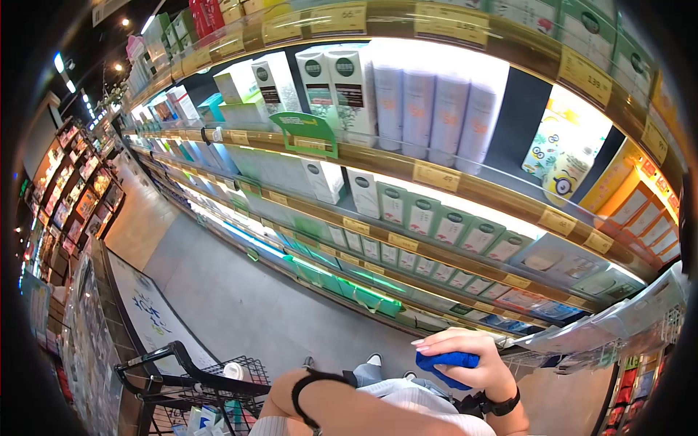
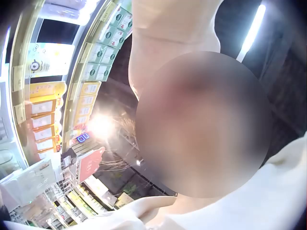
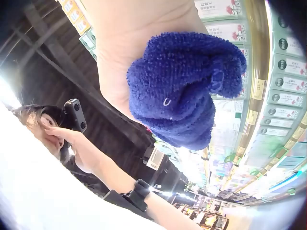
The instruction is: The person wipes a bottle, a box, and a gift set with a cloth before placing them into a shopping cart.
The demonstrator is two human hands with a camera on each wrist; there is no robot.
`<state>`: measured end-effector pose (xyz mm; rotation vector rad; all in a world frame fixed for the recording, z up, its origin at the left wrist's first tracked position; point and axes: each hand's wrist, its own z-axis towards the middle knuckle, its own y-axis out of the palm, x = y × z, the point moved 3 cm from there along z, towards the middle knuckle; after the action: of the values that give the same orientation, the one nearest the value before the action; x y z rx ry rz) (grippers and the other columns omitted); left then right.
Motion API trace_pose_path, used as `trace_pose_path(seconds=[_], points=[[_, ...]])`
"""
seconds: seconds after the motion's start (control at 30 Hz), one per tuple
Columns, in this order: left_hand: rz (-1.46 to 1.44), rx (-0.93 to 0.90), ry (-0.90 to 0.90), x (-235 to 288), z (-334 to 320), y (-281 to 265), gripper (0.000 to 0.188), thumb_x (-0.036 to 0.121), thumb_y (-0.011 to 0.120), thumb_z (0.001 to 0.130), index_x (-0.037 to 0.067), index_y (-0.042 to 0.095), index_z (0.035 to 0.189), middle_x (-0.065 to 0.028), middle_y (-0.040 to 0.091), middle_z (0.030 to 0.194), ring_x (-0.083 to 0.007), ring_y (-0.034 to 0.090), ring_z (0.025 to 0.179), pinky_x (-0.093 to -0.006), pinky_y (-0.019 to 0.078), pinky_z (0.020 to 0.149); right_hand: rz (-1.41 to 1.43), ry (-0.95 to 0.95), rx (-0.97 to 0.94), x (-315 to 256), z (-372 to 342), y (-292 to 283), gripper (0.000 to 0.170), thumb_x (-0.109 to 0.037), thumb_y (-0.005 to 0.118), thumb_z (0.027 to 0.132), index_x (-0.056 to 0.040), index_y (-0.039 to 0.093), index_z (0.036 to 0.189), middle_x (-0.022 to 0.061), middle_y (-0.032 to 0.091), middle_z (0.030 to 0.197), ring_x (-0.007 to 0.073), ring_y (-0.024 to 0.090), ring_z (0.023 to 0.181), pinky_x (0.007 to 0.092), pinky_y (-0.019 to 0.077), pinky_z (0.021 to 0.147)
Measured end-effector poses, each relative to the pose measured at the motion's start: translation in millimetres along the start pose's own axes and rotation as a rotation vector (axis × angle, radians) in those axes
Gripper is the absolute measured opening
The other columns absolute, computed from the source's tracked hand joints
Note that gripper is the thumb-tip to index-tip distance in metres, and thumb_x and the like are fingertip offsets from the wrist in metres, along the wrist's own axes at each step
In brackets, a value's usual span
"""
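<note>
In the head view the right hand [image 1: 486, 357] grips a bunched blue cloth [image 1: 445, 360], fingers bent over it. The right wrist view shows the terry cloth [image 3: 184, 86] close up, against the palm of the right hand [image 3: 129, 43]. The left forearm [image 1: 342, 410] crosses the bottom of the head view; its hand is out of that frame. Raised to the face, the left hand [image 3: 72, 139] appears in the right wrist view with extended fingers touching it near the nose and mouth. The left wrist view shows part of the left hand [image 2: 175, 28], partly covered by a blurred circle.
Long shelves [image 1: 436, 174] of boxes and bottles run across the head view. At the lower left stands a black wire cart [image 1: 182, 378] holding a white cup [image 1: 234, 370] and packages. Clear plastic bins [image 1: 618, 320] jut out at the right. A grey floor [image 1: 240, 291] lies between the displays.
</note>
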<state>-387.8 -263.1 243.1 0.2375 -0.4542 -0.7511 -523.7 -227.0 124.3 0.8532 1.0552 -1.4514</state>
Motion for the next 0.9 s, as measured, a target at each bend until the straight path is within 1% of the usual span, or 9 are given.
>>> trace_pose_path(seconds=[0.17,0.27,0.4,0.5,0.53,0.7,0.77,0.83,0.9], points=[[-0.07,-0.116,-0.18,47,-23,-27,0.081,0.054,0.021,0.099,-0.018,0.056,0.112,-0.0366,0.055,0.114,-0.045,0.053,0.114,-0.0553,0.0404,0.094,-0.095,0.111,0.115,9,19,16,0.037,0.007,0.064,0.067,-0.001,0.069,0.103,0.0145,0.068,0.109,0.0271,0.064,0.104,0.035,0.0484,0.091],[0.308,0.643,-0.512,69,-41,-74,0.061,0.042,0.036,0.1,-0.011,0.052,0.124,-0.0338,0.055,0.12,-0.0408,0.059,0.108,-0.0444,0.0481,0.094,-0.126,0.255,0.282,23,14,16,0.029,-0.002,0.065,0.073,-0.0007,0.067,0.102,0.0135,0.068,0.106,0.0244,0.064,0.1,0.0333,0.0482,0.09],[0.154,0.788,-0.487,76,-59,-93,0.057,0.038,0.046,0.097,-0.015,0.053,0.118,-0.0326,0.057,0.118,-0.0428,0.058,0.11,-0.0451,0.0504,0.091,-0.112,0.351,0.46,41,7,24,0.028,-0.002,0.065,0.074,0.0003,0.066,0.102,0.013,0.067,0.107,0.0217,0.063,0.098,0.0316,0.0471,0.09],[0.502,0.708,-0.56,84,-61,-92,0.032,0.02,0.061,0.091,-0.01,0.059,0.101,-0.0269,0.064,0.101,-0.0388,0.065,0.097,-0.0435,0.0558,0.081,-0.117,0.346,0.507,45,6,33,0.029,0.001,0.063,0.077,0.0003,0.067,0.105,0.0128,0.067,0.11,0.0214,0.063,0.101,0.0319,0.0465,0.092],[0.326,0.664,-0.458,82,-70,-101,0.014,-0.001,0.059,0.09,-0.008,0.056,0.101,-0.0195,0.067,0.095,-0.0242,0.068,0.089,-0.0338,0.0565,0.078,-0.127,0.341,0.506,48,4,34,0.03,0.002,0.062,0.077,0.0001,0.067,0.106,0.013,0.066,0.111,0.0215,0.063,0.102,0.0318,0.0462,0.092],[0.247,0.626,-0.572,87,-66,-96,0.013,0.004,0.055,0.093,-0.007,0.056,0.087,-0.014,0.064,0.072,-0.0183,0.061,0.056,-0.0292,0.0511,0.054,-0.175,0.373,0.568,46,-4,36,0.031,0.002,0.062,0.077,-0.0004,0.067,0.108,0.0126,0.066,0.112,0.0209,0.062,0.104,0.0313,0.0455,0.094],[0.328,0.263,-0.334,87,-63,-88,0.041,0.033,0.055,0.094,-0.001,0.052,0.071,-0.0136,0.056,0.057,-0.0299,0.062,0.055,-0.0409,0.0549,0.053,-0.177,0.387,0.59,50,-7,35,0.031,0.002,0.062,0.078,-0.0007,0.067,0.108,0.0121,0.067,0.112,0.0201,0.062,0.104,0.0312,0.0456,0.093],[0.622,0.313,-0.163,86,-26,-60,0.047,0.039,0.043,0.097,-0.001,0.056,0.075,-0.0182,0.06,0.067,-0.0333,0.061,0.065,-0.0509,0.0535,0.068,-0.143,0.407,0.611,53,-9,34,0.031,0.002,0.062,0.077,-0.0008,0.067,0.108,0.0116,0.067,0.112,0.0193,0.062,0.103,0.0309,0.0457,0.093],[0.702,-0.058,0.077,87,-16,-56,0.085,0.058,0.014,0.098,-0.011,0.062,0.109,-0.0326,0.058,0.114,-0.0427,0.055,0.113,-0.0549,0.0395,0.095,-0.149,0.421,0.603,58,-8,36,0.031,0.002,0.062,0.078,-0.0008,0.067,0.108,0.0115,0.067,0.112,0.0193,0.062,0.103,0.0307,0.0458,0.093]])
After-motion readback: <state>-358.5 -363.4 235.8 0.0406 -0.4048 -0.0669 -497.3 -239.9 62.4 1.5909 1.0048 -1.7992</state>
